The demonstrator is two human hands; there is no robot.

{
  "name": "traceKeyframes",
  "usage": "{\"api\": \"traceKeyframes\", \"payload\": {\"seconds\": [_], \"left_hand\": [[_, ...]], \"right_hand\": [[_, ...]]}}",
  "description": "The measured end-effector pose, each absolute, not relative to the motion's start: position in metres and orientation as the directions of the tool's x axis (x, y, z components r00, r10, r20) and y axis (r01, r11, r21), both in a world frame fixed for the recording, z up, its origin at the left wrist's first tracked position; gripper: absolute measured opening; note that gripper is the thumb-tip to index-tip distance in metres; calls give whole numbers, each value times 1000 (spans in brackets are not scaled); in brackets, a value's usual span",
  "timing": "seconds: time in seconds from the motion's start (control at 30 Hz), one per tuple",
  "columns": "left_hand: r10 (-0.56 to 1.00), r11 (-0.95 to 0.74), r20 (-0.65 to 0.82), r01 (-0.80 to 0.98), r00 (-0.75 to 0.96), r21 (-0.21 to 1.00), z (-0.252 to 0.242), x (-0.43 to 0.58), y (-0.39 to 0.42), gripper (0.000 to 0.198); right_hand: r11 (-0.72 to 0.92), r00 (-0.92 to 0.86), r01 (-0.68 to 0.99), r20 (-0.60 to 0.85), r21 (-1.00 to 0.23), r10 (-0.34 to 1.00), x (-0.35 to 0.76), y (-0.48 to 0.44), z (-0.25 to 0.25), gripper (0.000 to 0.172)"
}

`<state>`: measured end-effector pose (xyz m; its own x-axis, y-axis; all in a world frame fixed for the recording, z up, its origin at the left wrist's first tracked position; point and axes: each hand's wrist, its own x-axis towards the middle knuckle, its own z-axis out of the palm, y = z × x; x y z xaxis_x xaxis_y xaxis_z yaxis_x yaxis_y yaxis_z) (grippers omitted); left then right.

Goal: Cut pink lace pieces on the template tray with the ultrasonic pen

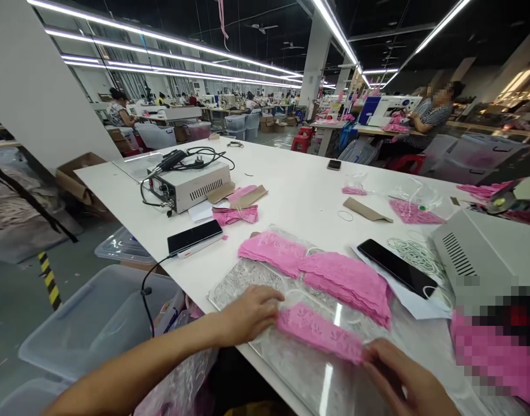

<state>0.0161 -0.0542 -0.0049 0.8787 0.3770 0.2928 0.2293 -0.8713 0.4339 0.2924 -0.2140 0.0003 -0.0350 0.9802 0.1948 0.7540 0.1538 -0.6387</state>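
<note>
A strip of pink lace (319,332) lies stretched across a clear, glossy sheet (306,375) at the table's near edge. At its left end, my left hand (250,315) has its fingers closed on the lace. My right hand (399,370) pinches the opposite end between thumb and fingers. Just beyond the strip, a stack of pink lace pieces (345,280) rests on the same sheet, bunched in the middle by a thin pale band. The undersides of my fingers are hidden.
Left of the sheet, a phone (194,237) sits on a white power bank, near a grey box-shaped device (200,185) with cables. A black phone (397,267) and pale elastic loops (416,257) lie to the right. Plastic bins (100,312) stand below the left edge. Co-workers sit farther off.
</note>
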Motion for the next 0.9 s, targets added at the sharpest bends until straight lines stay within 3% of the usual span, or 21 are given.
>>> {"api": "traceKeyframes", "payload": {"seconds": [0.2, 0.4, 0.57, 0.7, 0.83, 0.9], "left_hand": [[458, -847, 338, 288, 822, 447, 37, 36, 47, 17], [493, -855, 399, 345, 773, 387, 49, 16, 116, 25], [431, -886, 343, 320, 835, 334, 21, -18, 110, 28], [416, -895, 355, 308, 837, 324, 14, -3, 91, 23], [334, -919, 310, 234, 890, 317, 12, 58, 63, 13], [284, -930, 265, 198, 921, 309, 6, 92, 50, 17]], "right_hand": [[60, 98, 748, 199, -661, 975, 303, -117, 55, 33], [159, 82, 778, 349, -608, 933, 283, -40, 61, 16], [233, -54, 773, 304, -590, 951, 267, -40, 18, 12], [151, 51, 785, 306, -601, 951, 296, -71, 0, 22], [56, 121, 812, 262, -582, 958, 326, -104, -5, 17], [23, 140, 823, 242, -568, 960, 330, -112, -8, 16]]}}
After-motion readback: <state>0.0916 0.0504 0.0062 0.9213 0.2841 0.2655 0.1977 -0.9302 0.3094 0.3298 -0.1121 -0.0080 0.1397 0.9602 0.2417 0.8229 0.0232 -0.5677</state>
